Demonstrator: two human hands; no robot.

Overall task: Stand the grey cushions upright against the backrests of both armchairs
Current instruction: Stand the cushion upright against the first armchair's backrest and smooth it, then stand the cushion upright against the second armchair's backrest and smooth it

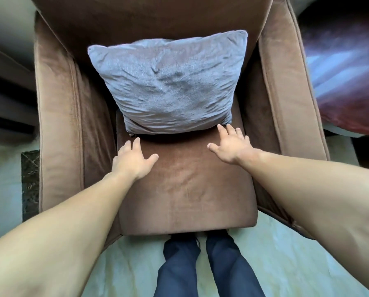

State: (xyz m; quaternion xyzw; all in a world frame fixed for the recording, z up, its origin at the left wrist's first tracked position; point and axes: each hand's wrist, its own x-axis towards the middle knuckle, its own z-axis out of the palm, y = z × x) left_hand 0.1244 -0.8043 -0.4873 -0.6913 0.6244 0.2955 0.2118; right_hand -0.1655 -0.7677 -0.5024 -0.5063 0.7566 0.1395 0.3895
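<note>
A grey cushion (168, 82) stands upright on the seat of a brown armchair (185, 189), its top leaning on the backrest (149, 18). My left hand (134, 159) hovers over the seat just below the cushion's lower left corner, fingers spread and holding nothing. Just below the cushion's lower right corner, my right hand (230, 144) is also spread and holds nothing. Neither hand touches the cushion. Only this one armchair is in view.
The armrests (59, 116) rise on both sides of the seat. A dark red and blue patterned surface (346, 71) lies at the right. Pale tiled floor (286, 264) lies in front, where my legs in dark trousers (200, 264) stand against the seat's front edge.
</note>
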